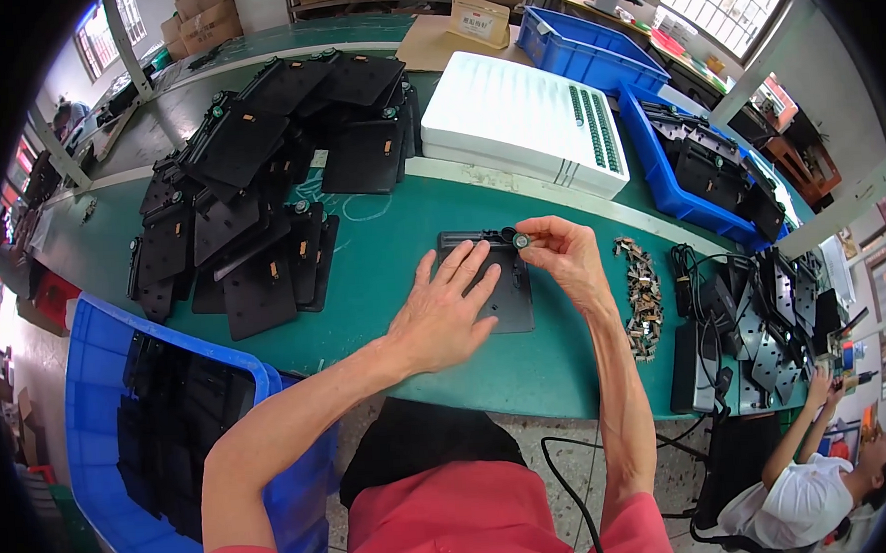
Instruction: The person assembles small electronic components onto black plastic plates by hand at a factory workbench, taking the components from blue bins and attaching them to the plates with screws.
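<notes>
A flat black plate (pixel 510 298) with a raised bar along its far edge lies on the green table in front of me. My left hand (pixel 443 315) rests on its left part, palm down with the fingers spread. At the plate's far right corner, my right hand (pixel 567 254) pinches a small round green part (pixel 521 240) between thumb and forefinger. That part touches the end of the bar; whether it is fixed there is hidden. Beyond the plate stands a white foam tray (pixel 499 101) with rows of similar green parts at its right end.
Many black plates (pixel 246 147) are heaped at the left. A blue bin (pixel 84 395) beside the table holds more, as does another blue bin (pixel 658 165) at right. Small metal pieces (pixel 643 301), a black power adapter (pixel 693 379) and cables lie rightward. A co-worker (pixel 805 493) sits at far right.
</notes>
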Available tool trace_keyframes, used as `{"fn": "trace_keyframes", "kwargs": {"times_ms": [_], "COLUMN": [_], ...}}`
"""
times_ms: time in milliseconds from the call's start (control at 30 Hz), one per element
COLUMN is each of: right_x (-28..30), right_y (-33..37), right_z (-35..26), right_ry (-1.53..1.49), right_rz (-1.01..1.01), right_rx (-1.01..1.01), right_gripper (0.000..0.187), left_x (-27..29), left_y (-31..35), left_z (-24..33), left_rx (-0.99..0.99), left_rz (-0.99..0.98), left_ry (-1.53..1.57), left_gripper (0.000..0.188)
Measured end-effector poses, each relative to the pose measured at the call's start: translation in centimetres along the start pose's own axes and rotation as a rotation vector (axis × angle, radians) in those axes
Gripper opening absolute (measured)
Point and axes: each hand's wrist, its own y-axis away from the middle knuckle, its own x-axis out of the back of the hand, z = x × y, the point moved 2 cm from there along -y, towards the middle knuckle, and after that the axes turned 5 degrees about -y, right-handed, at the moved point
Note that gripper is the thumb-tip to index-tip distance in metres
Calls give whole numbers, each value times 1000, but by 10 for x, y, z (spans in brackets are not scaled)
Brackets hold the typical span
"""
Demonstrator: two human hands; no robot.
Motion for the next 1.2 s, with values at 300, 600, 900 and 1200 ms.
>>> {"fn": "trace_keyframes", "kwargs": {"times_ms": [300,600,900,1200], "right_x": [-3,1,3,1], "right_y": [-8,-26,-26,-25], "right_z": [-5,0,2,0], "right_ry": [297,210,244,161], "right_rz": [142,3,-27,-15], "right_rx": [46,3,-11,-88], "right_gripper": [25,27,25,25], "left_x": [5,2,2,4], "left_y": [-2,-2,-2,-3], "left_z": [3,1,2,2], "left_rx": [-3,0,-4,4], "left_rz": [-12,-14,-15,-32], "left_ry": [-17,-21,-18,-21], "left_gripper": [61,61,61,62]}}
